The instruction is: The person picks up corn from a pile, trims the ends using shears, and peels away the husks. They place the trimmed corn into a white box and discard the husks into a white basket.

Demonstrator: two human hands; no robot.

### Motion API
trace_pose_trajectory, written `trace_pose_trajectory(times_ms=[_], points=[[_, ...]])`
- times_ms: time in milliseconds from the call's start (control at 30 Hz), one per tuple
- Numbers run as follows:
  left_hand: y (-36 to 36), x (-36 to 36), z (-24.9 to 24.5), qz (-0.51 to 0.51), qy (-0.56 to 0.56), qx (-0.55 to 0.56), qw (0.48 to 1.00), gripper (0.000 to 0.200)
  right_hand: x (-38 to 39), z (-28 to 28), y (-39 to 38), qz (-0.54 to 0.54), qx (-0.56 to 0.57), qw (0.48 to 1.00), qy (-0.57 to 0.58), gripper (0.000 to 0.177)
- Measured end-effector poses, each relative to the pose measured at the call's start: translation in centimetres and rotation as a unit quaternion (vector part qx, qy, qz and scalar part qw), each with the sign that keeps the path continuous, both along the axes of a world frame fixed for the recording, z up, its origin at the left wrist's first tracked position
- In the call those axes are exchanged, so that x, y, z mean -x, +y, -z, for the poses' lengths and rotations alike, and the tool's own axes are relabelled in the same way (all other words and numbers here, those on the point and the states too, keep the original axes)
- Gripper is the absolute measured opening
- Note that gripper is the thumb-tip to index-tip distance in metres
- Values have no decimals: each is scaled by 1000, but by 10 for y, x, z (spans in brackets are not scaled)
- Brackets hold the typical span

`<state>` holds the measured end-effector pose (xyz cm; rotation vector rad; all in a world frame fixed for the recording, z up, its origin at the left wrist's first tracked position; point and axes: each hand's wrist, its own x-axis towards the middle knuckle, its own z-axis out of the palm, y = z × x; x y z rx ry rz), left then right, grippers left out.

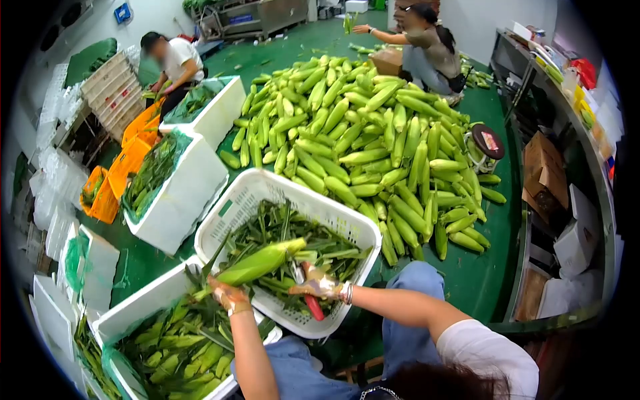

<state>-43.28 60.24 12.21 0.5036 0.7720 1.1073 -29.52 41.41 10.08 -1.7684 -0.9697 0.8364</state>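
Observation:
My left hand is wrapped around the husk end of a green ear of corn, which tilts up to the right over a white plastic basket. My right hand grips what look like red-handled pruning shears, with a metal part near the corn's tip end. Both hands wear thin, stained gloves. Loose green husk leaves lie in the basket below. Left of my left hand, a white foam box holds several ears of corn among leaves.
A large corn pile covers the green floor ahead. More foam boxes and orange baskets stand left. One person sits at back left, another crouches behind the pile. A metal shelf runs along the right.

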Motion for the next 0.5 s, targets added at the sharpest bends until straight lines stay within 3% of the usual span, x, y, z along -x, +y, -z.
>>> trace_pose_trajectory(times_ms=[33,67,167,200,267,300,333,400,433,500], points=[[2,4,8,25,-37,21,999,58,-1,-11,-2,7,-5,1000,-19,83],[5,5,18,6,2,28,1000,58,-3,-23,-4,7,-8,999,-32,78],[8,2,39,-91,58,19,994,56,0,-19,3,15,116,993,-8,60],[25,1,62,-162,178,33,970,47,1,-6,6,27,122,992,-30,55],[21,2,40,-190,163,67,966,45,0,16,7,31,94,988,-117,49],[24,7,28,-172,157,27,972,45,-7,19,6,8,163,969,-187,43],[30,13,13,-150,150,-17,977,45,-15,30,4,-7,161,969,-188,40],[49,23,14,-154,164,-3,974,43,-25,50,2,-74,187,958,-204,46],[58,30,17,-164,155,-2,974,41,-30,23,-4,-97,208,959,-164,53],[53,41,5,-144,179,-12,973,38,-61,36,-10,-156,295,938,-90,63]])
